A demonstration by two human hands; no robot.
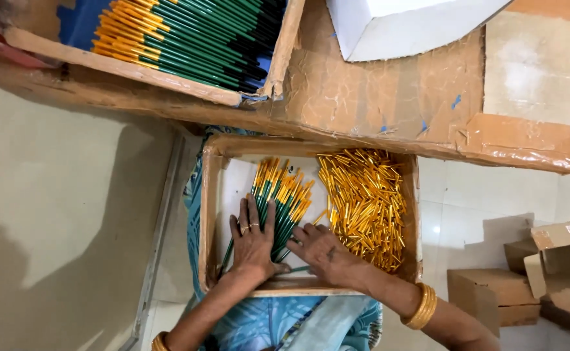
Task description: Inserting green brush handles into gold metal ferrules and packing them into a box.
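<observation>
Everything sits relative to the shallow brown cardboard tray [212, 214] on the lap. Inside it, left of centre, lies a fan of thin green plastic pens with yellow caps [278, 201]. The left hand [253, 242] lies flat and open on them, fingers spread. The right hand [317, 250] rests beside it, fingertips on the pens; can't tell if it's pinching one. Loose gold caps [366, 201] fill the tray's right side. The pens look light, stiff and slippery, so best gathered around mid-barrel.
</observation>
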